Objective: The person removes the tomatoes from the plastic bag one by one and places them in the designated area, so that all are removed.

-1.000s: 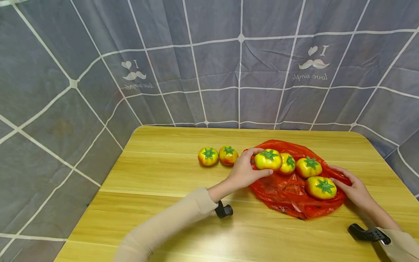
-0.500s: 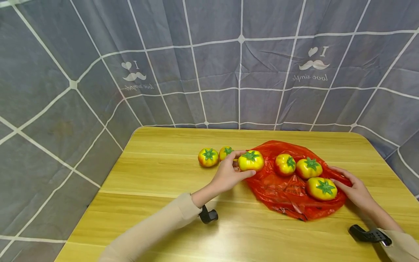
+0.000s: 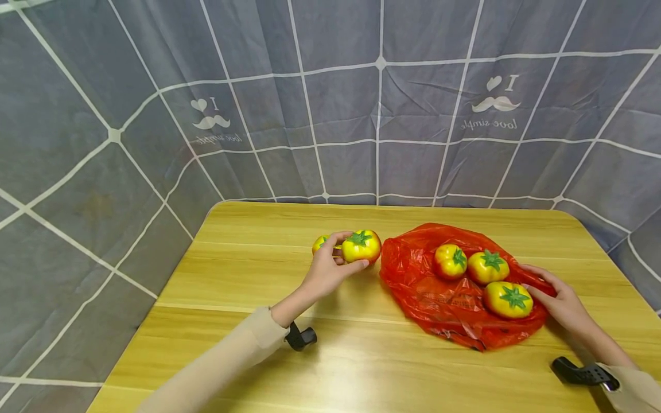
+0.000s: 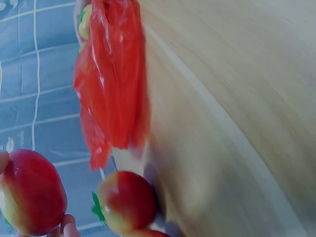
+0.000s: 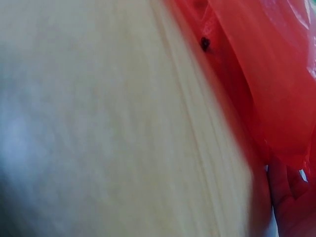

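My left hand (image 3: 325, 269) holds a yellow-and-red tomato (image 3: 361, 246) with a green star-shaped top, between thumb and fingers. In the left wrist view that tomato (image 4: 34, 192) looks mostly red. Behind the hand, another tomato (image 3: 318, 245) is partly hidden. The left wrist view shows a tomato (image 4: 127, 201) on the table below the held one, with part of another at the bottom edge. My right hand (image 3: 560, 298) holds the right edge of a red plastic bag (image 3: 428, 315). Three tomatoes, including a front one (image 3: 508, 299), lie on the spread bag.
The wood-grain table (image 3: 248, 275) runs back to a grey curtain (image 3: 341, 103) with white grid lines. Dark straps with small devices, such as the left one (image 3: 301, 337), are on both wrists.
My left hand has carried the tomato leftward from over the red bag to the tomatoes on the table. The right hand has stayed at the bag's edge.
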Action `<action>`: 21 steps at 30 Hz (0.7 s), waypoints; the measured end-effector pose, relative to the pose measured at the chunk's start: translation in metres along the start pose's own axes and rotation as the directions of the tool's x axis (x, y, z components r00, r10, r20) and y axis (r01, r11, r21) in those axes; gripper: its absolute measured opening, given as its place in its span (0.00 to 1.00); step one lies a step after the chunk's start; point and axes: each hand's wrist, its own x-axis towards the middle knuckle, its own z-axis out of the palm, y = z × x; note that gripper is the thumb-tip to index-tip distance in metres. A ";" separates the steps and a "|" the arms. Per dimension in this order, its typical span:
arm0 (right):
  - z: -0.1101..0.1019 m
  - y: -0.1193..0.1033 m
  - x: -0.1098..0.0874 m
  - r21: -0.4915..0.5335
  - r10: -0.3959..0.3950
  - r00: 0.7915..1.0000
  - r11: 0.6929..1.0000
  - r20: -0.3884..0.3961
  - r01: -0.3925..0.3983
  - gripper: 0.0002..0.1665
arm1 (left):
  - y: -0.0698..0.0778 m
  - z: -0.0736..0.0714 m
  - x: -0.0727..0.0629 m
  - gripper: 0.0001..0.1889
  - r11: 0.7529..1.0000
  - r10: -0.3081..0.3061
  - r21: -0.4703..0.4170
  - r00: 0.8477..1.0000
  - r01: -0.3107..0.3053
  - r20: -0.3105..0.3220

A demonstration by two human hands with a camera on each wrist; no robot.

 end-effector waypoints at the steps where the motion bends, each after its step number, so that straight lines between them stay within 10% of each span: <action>1: 0.000 0.000 0.000 -0.001 0.003 1.000 1.000 -0.002 -0.003 0.28 | -0.001 -0.003 -0.001 0.32 1.000 -0.002 0.006 1.000 0.002 -0.014; 21: 0.000 0.003 0.001 0.038 -0.007 1.000 0.999 -0.002 0.007 0.28 | -0.028 -0.066 -0.016 0.34 0.994 -0.049 0.093 0.988 0.064 -0.148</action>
